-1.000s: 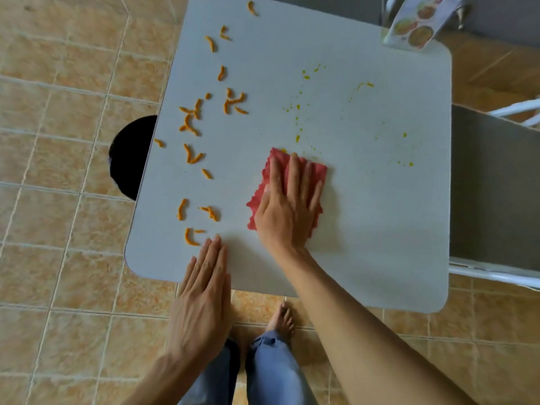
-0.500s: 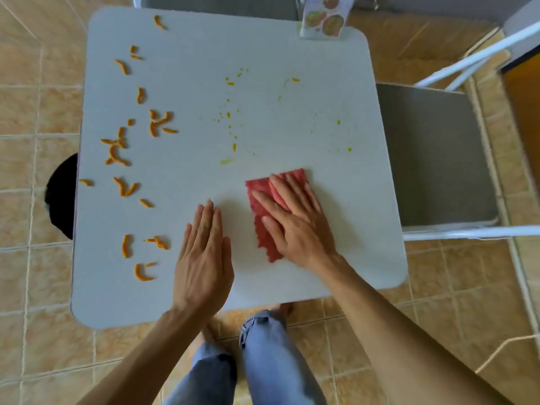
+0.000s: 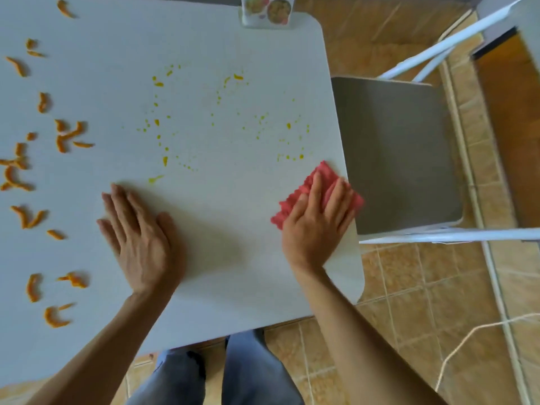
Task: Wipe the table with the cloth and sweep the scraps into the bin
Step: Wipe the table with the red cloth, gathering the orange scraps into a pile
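A red cloth (image 3: 305, 190) lies at the right edge of the pale grey table (image 3: 222, 48), partly hanging over it. My right hand (image 3: 317, 223) presses flat on the cloth with fingers spread. My left hand (image 3: 137, 235) rests flat and empty on the table near the front middle. Several orange peel scraps (image 3: 68, 134) are scattered over the left part of the table. Small yellow spots (image 3: 165, 160) dot the middle and right. The bin is out of view.
A grey chair seat (image 3: 397, 153) with white tubing (image 3: 450, 233) stands against the table's right side. A printed packet (image 3: 267, 10) stands at the far edge. The floor is tan tile, with a white cord (image 3: 473, 331) at right. My legs (image 3: 216, 372) are below the front edge.
My right hand has slid the cloth from the table's middle to its right edge. My left hand moved further onto the table. The view shifted right, and the black bin left the frame.
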Demonstrator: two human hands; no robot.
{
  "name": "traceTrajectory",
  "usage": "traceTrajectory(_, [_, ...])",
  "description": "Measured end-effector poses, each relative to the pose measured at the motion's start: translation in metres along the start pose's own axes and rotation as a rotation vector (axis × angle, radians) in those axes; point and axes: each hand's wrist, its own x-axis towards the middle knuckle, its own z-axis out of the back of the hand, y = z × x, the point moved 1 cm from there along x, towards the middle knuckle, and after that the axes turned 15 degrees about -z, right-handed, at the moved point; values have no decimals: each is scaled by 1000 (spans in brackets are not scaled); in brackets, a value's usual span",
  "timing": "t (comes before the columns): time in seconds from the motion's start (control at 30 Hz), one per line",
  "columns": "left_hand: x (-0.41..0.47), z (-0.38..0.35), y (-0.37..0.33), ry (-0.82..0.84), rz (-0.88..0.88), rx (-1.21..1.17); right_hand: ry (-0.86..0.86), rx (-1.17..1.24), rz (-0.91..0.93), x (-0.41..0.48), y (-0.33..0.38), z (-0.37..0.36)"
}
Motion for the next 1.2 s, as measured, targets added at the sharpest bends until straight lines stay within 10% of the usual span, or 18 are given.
traceTrajectory(0.17, [0,-10,-6,-45,54,82,247,-5,776,51,7,-3])
traceTrajectory(0.33, [1,-9,-10,-29,78,111,101,-14,53,87,40,-22])
traceTrajectory(0.5, [4,-7,-14,-13,93,125,281,-25,911,115,46,-23])
traceTrajectory(0.67, [3,-7,-14,5,91,142,52,5,170,99,76,-32])
traceTrajectory(0.87, [7,-3,-17,3,101,135,428,-84,1235,82,97,-26])
traceTrajectory(1.03, [5,-2,-17,14,112,123,164,27,405,31,119,-33])
traceTrajectory(1.2, [7,-3,-16,9,107,107,417,41,1235,-10,132,-30])
